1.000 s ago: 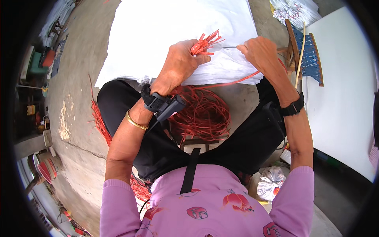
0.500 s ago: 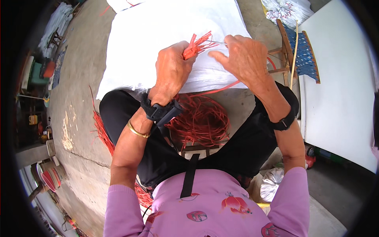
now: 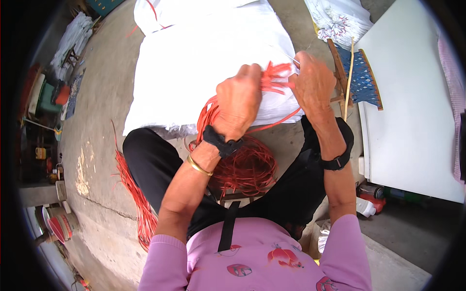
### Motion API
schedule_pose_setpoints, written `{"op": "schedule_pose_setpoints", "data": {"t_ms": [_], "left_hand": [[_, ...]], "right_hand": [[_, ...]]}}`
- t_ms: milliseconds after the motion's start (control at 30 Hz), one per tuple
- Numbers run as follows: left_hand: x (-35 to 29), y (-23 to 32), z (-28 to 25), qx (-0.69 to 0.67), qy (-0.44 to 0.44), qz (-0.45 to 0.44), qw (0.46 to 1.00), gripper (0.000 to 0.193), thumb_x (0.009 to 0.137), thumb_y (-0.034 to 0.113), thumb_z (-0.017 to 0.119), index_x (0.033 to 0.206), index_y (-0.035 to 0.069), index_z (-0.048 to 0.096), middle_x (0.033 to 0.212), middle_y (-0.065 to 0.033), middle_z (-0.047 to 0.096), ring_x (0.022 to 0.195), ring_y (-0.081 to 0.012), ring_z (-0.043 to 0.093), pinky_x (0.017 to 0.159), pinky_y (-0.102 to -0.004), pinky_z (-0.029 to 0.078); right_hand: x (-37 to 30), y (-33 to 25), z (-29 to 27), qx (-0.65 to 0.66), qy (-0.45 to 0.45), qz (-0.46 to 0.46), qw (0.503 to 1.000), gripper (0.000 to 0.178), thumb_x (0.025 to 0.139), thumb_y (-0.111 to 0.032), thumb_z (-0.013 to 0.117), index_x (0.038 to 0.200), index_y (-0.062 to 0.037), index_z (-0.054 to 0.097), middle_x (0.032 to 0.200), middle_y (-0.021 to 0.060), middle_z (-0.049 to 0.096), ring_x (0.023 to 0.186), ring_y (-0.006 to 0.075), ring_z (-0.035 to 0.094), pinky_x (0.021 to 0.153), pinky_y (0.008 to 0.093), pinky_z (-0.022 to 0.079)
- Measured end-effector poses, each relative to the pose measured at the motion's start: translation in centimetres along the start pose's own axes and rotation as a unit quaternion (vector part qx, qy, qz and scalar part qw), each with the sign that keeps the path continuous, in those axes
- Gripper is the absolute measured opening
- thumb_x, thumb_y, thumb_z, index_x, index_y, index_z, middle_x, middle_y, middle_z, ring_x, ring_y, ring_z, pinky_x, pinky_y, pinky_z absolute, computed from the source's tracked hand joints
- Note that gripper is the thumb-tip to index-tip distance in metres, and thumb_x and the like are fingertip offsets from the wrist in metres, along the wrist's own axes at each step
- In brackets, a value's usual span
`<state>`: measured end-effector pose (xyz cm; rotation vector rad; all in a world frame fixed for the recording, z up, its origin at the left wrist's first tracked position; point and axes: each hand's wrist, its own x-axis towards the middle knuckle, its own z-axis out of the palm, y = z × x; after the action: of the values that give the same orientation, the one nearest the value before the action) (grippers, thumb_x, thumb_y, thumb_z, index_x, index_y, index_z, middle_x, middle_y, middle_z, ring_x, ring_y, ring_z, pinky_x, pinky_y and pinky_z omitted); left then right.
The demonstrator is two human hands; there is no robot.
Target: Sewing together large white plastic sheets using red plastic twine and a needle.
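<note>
My left hand (image 3: 239, 101) is closed round a bunch of flat red plastic strips (image 3: 275, 77). Their cut ends fan out toward my right hand (image 3: 314, 82), while the rest hangs down past my left wrist. Closed as well, my right hand grips a thin metal rod (image 3: 291, 57), whose tip is hard to make out against the white. One strip reaches its fingers, but whether they pinch it I cannot tell. Both hands are above a white woven sack pile (image 3: 194, 58). A tangled heap of red strips (image 3: 247, 167) lies between my knees.
Another long bundle of red strips (image 3: 136, 199) lies beside my left leg. To the right stand a wooden chair with blue webbing (image 3: 365, 77), a pale stick (image 3: 348, 85) and a large white panel (image 3: 412, 131). More white sacks (image 3: 340, 22) lie at the far right.
Both hands have shifted to the right and slightly nearer, with the strips and the rod. My left hand has turned, and the hanging strips now show beside its wrist.
</note>
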<state>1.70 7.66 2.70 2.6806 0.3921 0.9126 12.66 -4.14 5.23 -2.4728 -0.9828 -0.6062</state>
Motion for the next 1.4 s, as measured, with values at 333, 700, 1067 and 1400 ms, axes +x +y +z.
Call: {"op": "schedule_pose_setpoints", "data": {"t_ms": [333,700,1067,1400], "left_hand": [[-0.8,1.8,0.9,0.01,0.038,-0.014,0.999,0.03,0.067,0.003,0.064,0.094,0.009,0.053,0.086,-0.0112,0.055,0.062,-0.0346,0.058,0.052,-0.0436,0.046],[1.1,-1.0,-0.8,-0.485,0.145,-0.348,0.789,0.014,0.085,0.012,0.058,0.078,0.0,0.054,0.059,-0.0002,0.044,0.054,-0.0095,0.04,0.048,-0.026,0.035],[-1.3,-0.8,-0.3,-0.545,0.145,-0.336,0.755,0.039,0.084,0.006,0.061,0.118,-0.008,0.05,0.091,-0.0017,0.055,0.074,-0.006,0.048,0.065,-0.021,0.043],[-2.4,-1.9,-0.1,-0.49,0.204,-0.32,0.785,0.029,0.081,-0.001,0.061,0.109,-0.005,0.056,0.091,-0.0004,0.056,0.079,-0.0075,0.047,0.073,-0.0219,0.042]], "right_hand": [[-1.0,0.2,0.3,0.16,0.004,0.017,0.987,0.018,0.07,-0.012,0.062,0.086,-0.0062,0.058,0.082,0.012,0.065,0.077,0.0346,0.062,0.065,0.0437,0.047],[0.1,-4.6,1.7,0.372,-0.072,0.096,0.921,0.019,0.071,-0.009,0.063,0.089,-0.005,0.058,0.071,0.0157,0.064,0.068,0.033,0.063,0.064,0.0409,0.048],[-1.7,-6.3,4.0,0.362,-0.068,-0.032,0.929,0.022,0.075,-0.014,0.063,0.093,-0.0017,0.058,0.071,0.0155,0.063,0.064,0.0287,0.062,0.061,0.0374,0.047],[-1.3,-2.7,1.6,0.231,-0.022,-0.068,0.97,0.033,0.081,-0.025,0.063,0.058,-0.0029,0.056,0.054,0.0104,0.053,0.048,0.0269,0.051,0.047,0.036,0.039]]}}
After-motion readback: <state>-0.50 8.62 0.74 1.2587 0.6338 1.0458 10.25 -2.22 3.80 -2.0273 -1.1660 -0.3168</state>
